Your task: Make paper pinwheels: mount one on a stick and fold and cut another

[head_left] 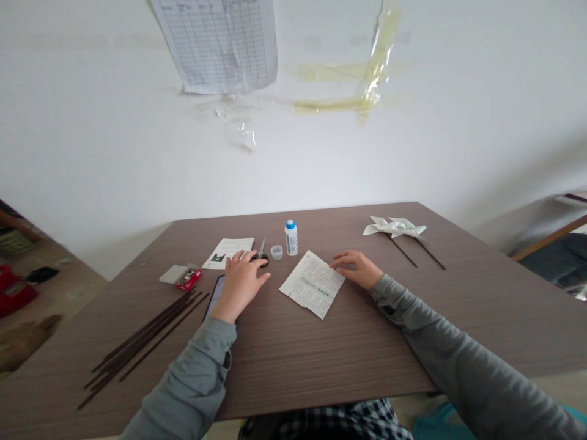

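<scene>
A square of printed paper (310, 285) lies turned cornerwise on the table in front of me. My right hand (359, 269) rests at its right corner, fingertips touching the edge, thumb a little apart. My left hand (241, 282) is spread over the table beside the scissors (261, 257), its fingers near their black handles and covering part of a printed sheet (221, 252). Under my left wrist a phone (214, 297) is partly hidden. Just beyond the paper stand a white glue bottle (291, 238) with a blue cap and a small clear cup (276, 252).
Several dark thin sticks (142, 342) lie at the left, below an open red box (187, 278) of small items. Two paper pinwheels (395, 227) on sticks lie at the back right. A white wall (321, 165) with a taped chart (224, 46) rises behind the table (284, 373).
</scene>
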Motion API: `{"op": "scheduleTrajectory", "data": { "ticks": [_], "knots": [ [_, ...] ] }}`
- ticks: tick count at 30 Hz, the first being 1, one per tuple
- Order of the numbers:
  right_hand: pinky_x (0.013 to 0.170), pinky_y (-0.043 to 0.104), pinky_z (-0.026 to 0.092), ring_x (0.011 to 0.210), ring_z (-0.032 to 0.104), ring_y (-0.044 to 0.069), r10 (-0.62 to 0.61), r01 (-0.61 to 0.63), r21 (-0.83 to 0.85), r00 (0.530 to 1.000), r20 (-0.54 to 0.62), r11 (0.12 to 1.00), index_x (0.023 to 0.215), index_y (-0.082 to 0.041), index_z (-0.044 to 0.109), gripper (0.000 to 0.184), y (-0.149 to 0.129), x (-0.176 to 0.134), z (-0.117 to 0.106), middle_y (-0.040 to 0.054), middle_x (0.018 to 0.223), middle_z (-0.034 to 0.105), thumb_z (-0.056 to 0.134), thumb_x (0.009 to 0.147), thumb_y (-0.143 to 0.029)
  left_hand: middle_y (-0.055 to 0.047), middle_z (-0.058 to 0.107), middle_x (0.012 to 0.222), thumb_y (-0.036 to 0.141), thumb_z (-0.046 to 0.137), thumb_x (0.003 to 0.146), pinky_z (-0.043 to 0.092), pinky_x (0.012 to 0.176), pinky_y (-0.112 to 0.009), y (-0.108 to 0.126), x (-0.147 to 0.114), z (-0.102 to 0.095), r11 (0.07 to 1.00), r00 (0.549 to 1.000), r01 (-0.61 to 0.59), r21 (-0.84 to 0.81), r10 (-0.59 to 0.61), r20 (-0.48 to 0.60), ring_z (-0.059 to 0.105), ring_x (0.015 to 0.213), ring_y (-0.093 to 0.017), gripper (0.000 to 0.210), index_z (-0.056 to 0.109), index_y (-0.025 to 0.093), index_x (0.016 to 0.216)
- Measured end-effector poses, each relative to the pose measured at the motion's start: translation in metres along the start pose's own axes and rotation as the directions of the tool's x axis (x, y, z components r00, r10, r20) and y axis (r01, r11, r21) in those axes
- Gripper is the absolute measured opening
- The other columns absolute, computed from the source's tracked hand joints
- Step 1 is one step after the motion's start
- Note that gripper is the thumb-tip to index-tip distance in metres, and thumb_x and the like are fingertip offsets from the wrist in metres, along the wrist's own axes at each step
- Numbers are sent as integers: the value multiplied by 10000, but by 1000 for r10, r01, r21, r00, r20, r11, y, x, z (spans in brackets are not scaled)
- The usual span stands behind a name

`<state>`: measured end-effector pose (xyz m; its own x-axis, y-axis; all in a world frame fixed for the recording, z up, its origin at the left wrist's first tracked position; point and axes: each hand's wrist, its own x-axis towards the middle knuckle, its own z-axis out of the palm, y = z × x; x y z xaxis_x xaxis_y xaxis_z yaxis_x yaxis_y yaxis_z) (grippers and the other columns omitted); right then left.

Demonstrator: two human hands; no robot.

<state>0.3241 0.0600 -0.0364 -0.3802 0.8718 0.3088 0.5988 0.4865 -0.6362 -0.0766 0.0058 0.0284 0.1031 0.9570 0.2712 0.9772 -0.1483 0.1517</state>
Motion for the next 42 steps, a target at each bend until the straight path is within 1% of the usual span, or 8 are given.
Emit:
{"op": "scheduleTrajectory", "data": {
  "ticks": [4,10,13,16,23,28,35,42],
  "knots": [
    [1416,705,610,1382,925,443,20,-20,4,1000,-14,1000,1114,-311,1056,188,0,1,0,131,1403,992,916,1004,-249,-152,845,1783,258,826,1114,479,1510,-812,-14,9,-8,989,999,40,140,-43,19,645,1768,-529,325,1037,329,1350],
    [1387,682,640,1368,931,437,50,-50,-5,999,-21,999,1099,-314,1052,189,-3,1,0,126,1402,996,894,1010,-263,-178,898,1659,236,875,1030,480,1456,-929,-23,18,-14,990,994,102,95,-99,-40,654,1702,-576,226,1048,321,1148],
    [1389,674,639,1372,930,432,57,-57,-7,998,-21,998,1104,-312,1053,200,-4,1,0,127,1413,995,880,1016,-263,-141,924,1595,247,903,1010,488,1459,-902,-21,21,-14,988,994,108,107,-106,-25,656,1692,-550,147,1019,336,996],
    [1393,671,634,1384,927,434,67,-67,-12,998,-9,998,1105,-308,1053,203,-5,1,0,131,1418,994,876,1020,-256,-123,930,1585,223,900,1008,497,1459,-886,-16,23,-14,987,994,106,120,-106,1,654,1696,-528,160,984,331,924],
    [1370,647,654,1339,937,417,48,-49,-13,999,-26,999,1075,-302,1040,165,-6,1,-1,120,1345,1000,894,1015,-254,-144,894,1689,93,799,1086,410,1510,-887,-11,21,-12,992,994,88,88,-93,51,621,1782,-527,232,928,227,948],
    [1372,646,649,1357,930,419,67,-67,-15,997,-23,998,1080,-313,1044,173,-6,0,-1,115,1372,996,895,1013,-256,-104,914,1663,135,798,1066,426,1517,-862,-10,20,-10,995,996,81,51,-83,44,635,1770,-488,268,854,269,842],
    [1371,638,656,1357,931,412,61,-62,-21,998,-25,998,1096,-316,1043,178,-7,-1,-2,114,1398,993,883,1030,-273,-121,923,1644,135,775,1050,432,1519,-870,-4,10,-8,999,998,29,-17,-30,-51,664,1754,-477,275,914,289,869],
    [1360,629,660,1340,934,406,47,-48,-23,999,-22,999,1088,-315,1043,195,-9,0,-2,106,1359,999,877,1017,-240,-129,923,1633,122,765,1096,405,1538,-891,16,-10,-12,995,994,-69,-66,62,-95,678,1751,-482,302,906,280,882]
  ]
}}
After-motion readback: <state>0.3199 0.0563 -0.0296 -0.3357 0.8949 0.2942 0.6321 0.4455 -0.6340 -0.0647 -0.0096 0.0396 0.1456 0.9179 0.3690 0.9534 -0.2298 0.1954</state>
